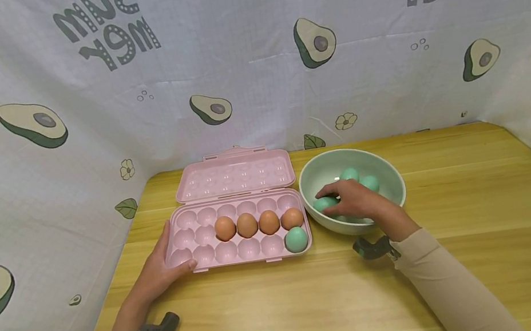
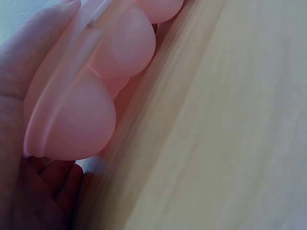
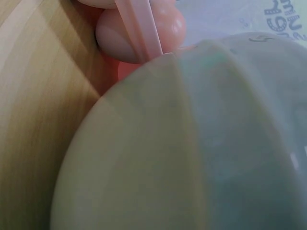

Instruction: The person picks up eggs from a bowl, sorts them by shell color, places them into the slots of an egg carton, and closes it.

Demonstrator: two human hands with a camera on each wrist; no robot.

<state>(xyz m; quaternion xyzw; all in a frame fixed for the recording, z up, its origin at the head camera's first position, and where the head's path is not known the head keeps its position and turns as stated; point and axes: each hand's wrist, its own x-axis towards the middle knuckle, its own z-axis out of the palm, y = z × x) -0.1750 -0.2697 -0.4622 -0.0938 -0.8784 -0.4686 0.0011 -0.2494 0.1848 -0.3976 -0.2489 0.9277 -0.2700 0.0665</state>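
Note:
A pink plastic egg carton [image 1: 244,196] lies with its lid [image 1: 232,173] folded back. Four brown eggs, among them one brown egg [image 1: 247,225], fill part of its middle row, and a green egg [image 1: 296,240] sits in the front right cup. My left hand [image 1: 157,270] grips the carton's left end, its thumb [image 2: 41,40] along the edge and fingers low beside the cups. Inside the pale green bowl [image 1: 379,162], my right hand [image 1: 351,200] has its fingers and thumb around a green egg [image 1: 324,202]. That hand is out of sight in the right wrist view, which shows the bowl's outer wall [image 3: 129,158].
Other green eggs [image 1: 369,182] rest in the bowl, right beside the carton. Both stand on a wooden table [image 1: 289,312]. A white curtain [image 1: 245,35] printed with avocados hangs behind and at the sides.

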